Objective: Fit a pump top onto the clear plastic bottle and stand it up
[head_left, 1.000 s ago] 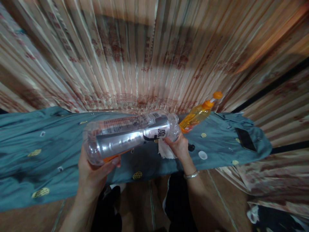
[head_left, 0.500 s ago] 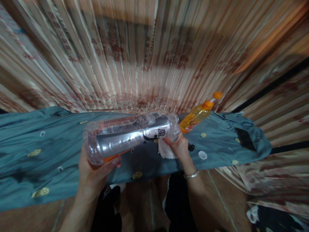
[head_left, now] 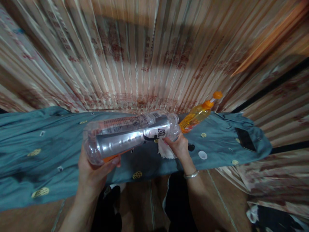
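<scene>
A large clear plastic bottle (head_left: pixel 125 137) with a silver label lies sideways in the air between my two hands, above the cloth-covered table. My left hand (head_left: pixel 96 169) grips its wide base from below, the thumb along the near side. Around the neck end, my right hand (head_left: pixel 178 145) is closed, thumb on the label; most of its fingers are hidden behind the bottle. Just past that hand stands an orange pump bottle (head_left: pixel 195 117) of yellow liquid. A white tissue (head_left: pixel 166 150) lies on the table by my right hand, partly covered by it.
The table has a teal patterned cloth (head_left: pixel 58 141). To the right are a small black object (head_left: pixel 191 147), a white round cap or lid (head_left: pixel 202 155) and a dark phone (head_left: pixel 245 139). A pleated curtain (head_left: pixel 135 64) hangs close behind the table.
</scene>
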Available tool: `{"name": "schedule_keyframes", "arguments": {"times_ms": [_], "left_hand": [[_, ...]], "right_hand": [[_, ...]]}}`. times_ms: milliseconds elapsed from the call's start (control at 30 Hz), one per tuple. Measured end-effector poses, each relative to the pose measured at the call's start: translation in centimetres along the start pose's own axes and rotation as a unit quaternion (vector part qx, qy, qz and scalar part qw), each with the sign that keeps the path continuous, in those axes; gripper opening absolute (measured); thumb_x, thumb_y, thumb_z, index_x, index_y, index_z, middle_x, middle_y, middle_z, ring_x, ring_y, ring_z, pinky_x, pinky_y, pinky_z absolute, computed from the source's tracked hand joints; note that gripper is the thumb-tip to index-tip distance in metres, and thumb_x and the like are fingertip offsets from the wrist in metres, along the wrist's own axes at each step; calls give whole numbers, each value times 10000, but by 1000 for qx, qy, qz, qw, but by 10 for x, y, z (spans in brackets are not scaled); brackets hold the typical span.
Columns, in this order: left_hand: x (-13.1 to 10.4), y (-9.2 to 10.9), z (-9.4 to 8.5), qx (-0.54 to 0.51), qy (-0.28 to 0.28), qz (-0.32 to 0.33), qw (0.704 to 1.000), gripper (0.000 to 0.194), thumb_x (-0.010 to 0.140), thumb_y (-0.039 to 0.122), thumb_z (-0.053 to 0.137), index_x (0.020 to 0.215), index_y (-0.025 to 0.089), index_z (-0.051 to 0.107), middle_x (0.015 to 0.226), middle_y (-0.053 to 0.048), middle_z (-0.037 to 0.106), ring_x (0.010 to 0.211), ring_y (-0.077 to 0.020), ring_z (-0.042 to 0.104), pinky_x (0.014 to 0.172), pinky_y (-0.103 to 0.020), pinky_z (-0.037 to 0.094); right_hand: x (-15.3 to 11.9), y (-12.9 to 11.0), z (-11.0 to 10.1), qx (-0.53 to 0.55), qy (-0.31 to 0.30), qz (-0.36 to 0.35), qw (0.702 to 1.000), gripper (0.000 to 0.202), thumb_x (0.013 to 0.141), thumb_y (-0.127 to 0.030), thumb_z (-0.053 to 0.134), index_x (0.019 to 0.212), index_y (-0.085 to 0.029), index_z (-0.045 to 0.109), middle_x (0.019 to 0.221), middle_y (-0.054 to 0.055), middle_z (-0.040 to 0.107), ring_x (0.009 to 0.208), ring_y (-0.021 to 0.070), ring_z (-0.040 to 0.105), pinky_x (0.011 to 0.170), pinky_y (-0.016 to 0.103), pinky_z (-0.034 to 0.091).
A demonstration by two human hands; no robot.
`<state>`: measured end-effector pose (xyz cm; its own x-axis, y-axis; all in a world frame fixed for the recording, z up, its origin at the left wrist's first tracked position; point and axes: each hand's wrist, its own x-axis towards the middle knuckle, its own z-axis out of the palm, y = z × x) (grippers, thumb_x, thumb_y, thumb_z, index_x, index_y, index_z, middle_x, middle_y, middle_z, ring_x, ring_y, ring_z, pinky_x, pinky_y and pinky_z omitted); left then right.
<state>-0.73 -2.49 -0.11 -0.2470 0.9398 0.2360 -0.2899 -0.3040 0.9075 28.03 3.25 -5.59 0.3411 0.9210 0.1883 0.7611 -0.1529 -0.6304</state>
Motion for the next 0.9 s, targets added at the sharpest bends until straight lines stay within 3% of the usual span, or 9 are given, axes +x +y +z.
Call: {"name": "schedule_keyframes", "arguments": {"times_ms": [300, 800, 900], "left_hand": [[-1, 5, 7, -5, 27, -1, 1000, 721, 461, 242, 991, 1113, 256, 682, 953, -17, 682, 503, -153, 636, 354, -254, 499], [0, 5, 7, 2, 21, -17, 1000, 755, 455, 242, 990, 1138, 258, 670, 990, -25, 683, 519, -170, 653, 351, -268, 506], [0, 6, 11, -4, 43, -10, 999, 753, 431, 266, 1002, 1109, 246, 676, 951, -15, 680, 492, -154, 637, 336, -250, 487]], "right_hand": [[0, 0, 1, -10, 3, 6, 1000, 676, 729, -500, 794, 1275, -150, 602, 1008, 143, 775, 973, 345, 742, 823, 426, 576], [0, 1, 2, -24, 7, 2, 1000, 704, 727, -543, 783, 1259, -113, 616, 999, 149, 779, 961, 341, 741, 823, 419, 576], [0, 0, 1, -25, 3, -2, 1000, 689, 740, -545, 771, 1260, -126, 607, 995, 144, 778, 975, 332, 740, 825, 408, 580]]}}
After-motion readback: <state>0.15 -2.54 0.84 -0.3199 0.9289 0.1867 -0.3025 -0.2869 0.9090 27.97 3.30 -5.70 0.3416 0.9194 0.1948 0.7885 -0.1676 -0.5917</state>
